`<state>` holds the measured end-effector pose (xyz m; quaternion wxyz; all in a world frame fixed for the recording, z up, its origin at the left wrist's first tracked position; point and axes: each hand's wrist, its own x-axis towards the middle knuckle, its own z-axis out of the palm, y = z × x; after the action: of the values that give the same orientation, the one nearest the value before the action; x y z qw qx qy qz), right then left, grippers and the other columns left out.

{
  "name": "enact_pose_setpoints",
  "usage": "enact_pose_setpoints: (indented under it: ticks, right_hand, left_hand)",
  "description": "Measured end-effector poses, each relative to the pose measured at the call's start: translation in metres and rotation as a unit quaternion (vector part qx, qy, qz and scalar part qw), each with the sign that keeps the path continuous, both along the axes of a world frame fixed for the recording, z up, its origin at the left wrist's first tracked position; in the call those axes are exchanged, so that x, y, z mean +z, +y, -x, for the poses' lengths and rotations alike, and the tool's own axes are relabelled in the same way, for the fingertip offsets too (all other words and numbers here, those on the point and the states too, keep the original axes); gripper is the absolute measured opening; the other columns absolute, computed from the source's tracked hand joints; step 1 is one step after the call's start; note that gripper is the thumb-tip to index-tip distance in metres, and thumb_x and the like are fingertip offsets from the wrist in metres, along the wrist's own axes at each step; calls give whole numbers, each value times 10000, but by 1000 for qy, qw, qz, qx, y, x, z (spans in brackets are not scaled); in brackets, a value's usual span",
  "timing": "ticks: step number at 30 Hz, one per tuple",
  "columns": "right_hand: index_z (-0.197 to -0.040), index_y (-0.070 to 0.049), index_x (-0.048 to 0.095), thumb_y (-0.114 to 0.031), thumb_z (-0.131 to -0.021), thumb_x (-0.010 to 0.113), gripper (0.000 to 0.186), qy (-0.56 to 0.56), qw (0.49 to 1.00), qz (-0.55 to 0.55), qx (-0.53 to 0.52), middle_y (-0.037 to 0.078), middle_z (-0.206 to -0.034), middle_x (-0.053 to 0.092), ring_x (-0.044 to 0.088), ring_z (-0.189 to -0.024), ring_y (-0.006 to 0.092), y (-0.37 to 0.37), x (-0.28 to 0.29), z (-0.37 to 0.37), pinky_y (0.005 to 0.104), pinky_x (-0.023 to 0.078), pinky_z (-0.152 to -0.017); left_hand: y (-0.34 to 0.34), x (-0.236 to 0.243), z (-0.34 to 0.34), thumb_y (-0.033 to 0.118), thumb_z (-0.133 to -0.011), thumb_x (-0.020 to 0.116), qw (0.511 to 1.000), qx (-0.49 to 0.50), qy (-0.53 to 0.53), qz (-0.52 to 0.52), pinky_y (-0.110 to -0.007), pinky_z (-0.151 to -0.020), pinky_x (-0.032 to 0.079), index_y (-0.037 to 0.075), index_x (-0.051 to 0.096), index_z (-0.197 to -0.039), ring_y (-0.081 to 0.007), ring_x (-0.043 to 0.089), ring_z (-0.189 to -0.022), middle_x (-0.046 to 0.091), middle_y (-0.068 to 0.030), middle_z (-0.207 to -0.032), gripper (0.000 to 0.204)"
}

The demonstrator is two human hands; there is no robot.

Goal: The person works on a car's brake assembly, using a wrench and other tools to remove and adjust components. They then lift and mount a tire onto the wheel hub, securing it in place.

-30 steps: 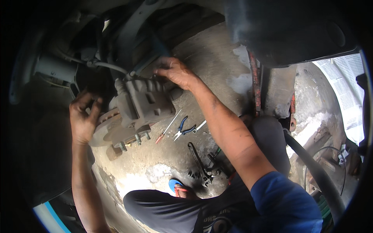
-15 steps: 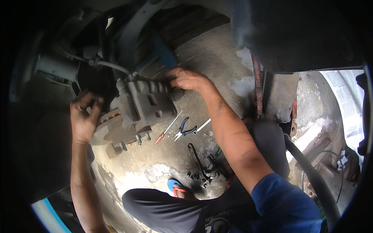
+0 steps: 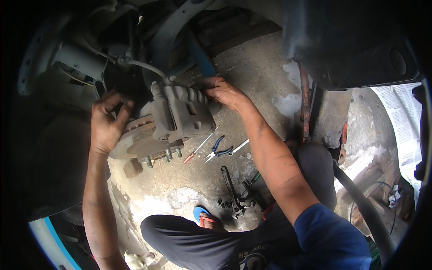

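Note:
A grey, rusty brake caliper (image 3: 189,112) sits over the edge of a brake disc (image 3: 144,139) with several wheel studs at its front. My right hand (image 3: 222,92) grips the caliper's far right end, its fingertips hidden behind the metal. At the disc's left rim is my left hand (image 3: 109,123), thumb up and fingers curled toward the dark space behind the disc. What those fingers hold, if anything, is lost in shadow. A brake hose (image 3: 146,66) runs into the top of the caliper.
On the concrete floor lie a screwdriver (image 3: 198,148), blue-handled pliers (image 3: 218,148), a wrench (image 3: 240,146) and a black adjustable wrench (image 3: 228,184). A red-painted metal bar (image 3: 304,103) stands at the right, near newspaper sheets (image 3: 400,117). Dark bodywork (image 3: 351,45) hangs above.
The whole view has shifted, so the caliper and disc appear farther right. Both hands keep nearly the same places against them.

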<state>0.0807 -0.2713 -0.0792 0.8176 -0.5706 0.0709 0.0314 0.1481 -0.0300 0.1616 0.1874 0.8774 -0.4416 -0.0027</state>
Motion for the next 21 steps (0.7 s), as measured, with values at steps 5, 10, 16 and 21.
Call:
enact_pose_setpoints:
  ticks: [5,10,16,21]
  right_hand:
    - [-1419,-51,581,-133,-955,626,473,95,995,-10,-29,118,-1357,635,582,-1237,230,2,-16,-1,416,490,-1014]
    - [-1307,-49,637,-214,-953,664,392,57,984,-167,-23,119,-1253,671,611,-1164,253,7,-31,-8,453,517,-970]
    - [-1206,-59,684,-240,-936,648,327,101,946,-278,-135,112,-1140,688,653,-1032,286,8,-89,-5,486,569,-813]
    - [-1293,-74,660,-181,-982,594,336,118,971,-205,-4,73,-1177,697,641,-1010,202,23,-52,-21,405,535,-834]
  left_hand:
    - [-3,1,1,107,-853,689,1000,3,-29,-10,-337,-750,488,-25,701,-884,-244,638,-769,662,-132,-812,135]
    - [-2,-1,2,130,-851,694,999,13,-31,-3,-350,-739,487,-18,705,-884,-250,632,-762,655,-136,-803,152]
    - [0,0,-3,124,-837,696,1000,18,8,-8,-397,-828,530,0,719,-911,-326,680,-852,689,-171,-848,146]
    - [9,11,1,121,-823,700,999,41,20,-14,-398,-846,549,25,732,-916,-318,696,-881,709,-140,-912,138]
